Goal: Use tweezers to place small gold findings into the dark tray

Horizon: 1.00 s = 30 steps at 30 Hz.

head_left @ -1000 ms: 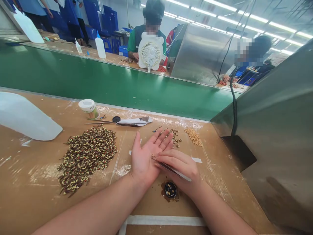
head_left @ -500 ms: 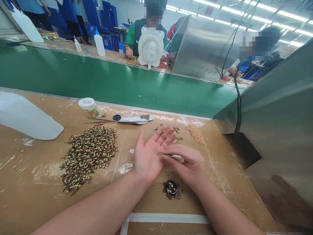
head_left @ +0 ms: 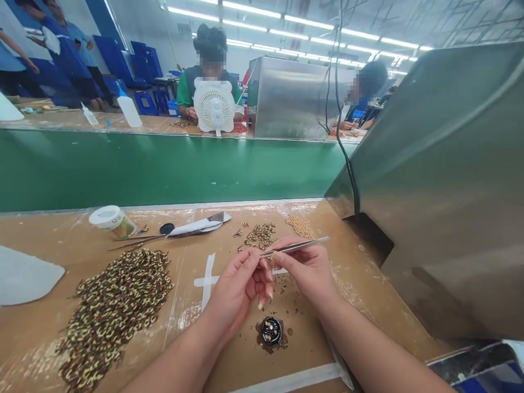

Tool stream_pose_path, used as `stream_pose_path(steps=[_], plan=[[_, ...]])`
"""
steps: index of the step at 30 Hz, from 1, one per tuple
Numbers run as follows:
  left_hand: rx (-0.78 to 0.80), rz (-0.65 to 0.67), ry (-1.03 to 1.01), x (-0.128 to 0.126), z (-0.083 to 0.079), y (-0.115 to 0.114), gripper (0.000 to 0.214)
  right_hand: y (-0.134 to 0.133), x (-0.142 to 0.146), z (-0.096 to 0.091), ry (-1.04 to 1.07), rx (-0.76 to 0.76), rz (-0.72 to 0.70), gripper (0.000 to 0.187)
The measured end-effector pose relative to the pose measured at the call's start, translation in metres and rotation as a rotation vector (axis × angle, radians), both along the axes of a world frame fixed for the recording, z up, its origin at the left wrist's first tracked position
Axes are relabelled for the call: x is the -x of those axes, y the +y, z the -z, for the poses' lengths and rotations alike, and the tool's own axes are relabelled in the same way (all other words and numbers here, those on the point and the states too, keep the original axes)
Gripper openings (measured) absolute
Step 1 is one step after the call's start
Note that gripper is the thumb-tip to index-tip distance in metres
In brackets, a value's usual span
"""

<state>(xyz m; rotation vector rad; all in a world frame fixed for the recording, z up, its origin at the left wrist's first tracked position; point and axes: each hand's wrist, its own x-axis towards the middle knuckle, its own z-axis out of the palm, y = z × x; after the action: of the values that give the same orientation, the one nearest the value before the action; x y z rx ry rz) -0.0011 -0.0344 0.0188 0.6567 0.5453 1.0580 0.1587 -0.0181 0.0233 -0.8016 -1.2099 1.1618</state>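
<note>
- Head view: metal tweezers were clamped between the thumb and fingers of the right hand, with their tips pointed toward the left hand.
- Thumb and forefinger of the left hand were pressed together at those tips; whether a small piece was pinched there could not be told.
- Dark liquid and several pale bits were contained in a small round black dish, set on the brown worktable between the forearms and ringed by wet stains.
- Brown-and-yellow pieces were heaped at the left; a smaller cluster was scattered just beyond the hands, beside tan beads.
- A white-lidded jar was placed near the far edge, before a green conveyor belt.
</note>
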Motion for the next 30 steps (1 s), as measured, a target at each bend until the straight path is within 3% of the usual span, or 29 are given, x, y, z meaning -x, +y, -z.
stream_pose_path(steps=[8, 21, 30], plan=[[-0.034, 0.008, -0.030, -0.001, 0.000, 0.002, 0.034, 0.000, 0.001, -0.005, 0.077, 0.030, 0.003, 0.007], [-0.044, -0.016, 0.072, -0.001, 0.005, 0.001, 0.040, -0.003, -0.001, -0.008, -0.050, -0.133, 0.052, 0.011], [-0.056, -0.050, 0.177, -0.002, -0.001, 0.000, 0.047, -0.006, -0.001, -0.015, -0.138, -0.166, 0.092, 0.008]])
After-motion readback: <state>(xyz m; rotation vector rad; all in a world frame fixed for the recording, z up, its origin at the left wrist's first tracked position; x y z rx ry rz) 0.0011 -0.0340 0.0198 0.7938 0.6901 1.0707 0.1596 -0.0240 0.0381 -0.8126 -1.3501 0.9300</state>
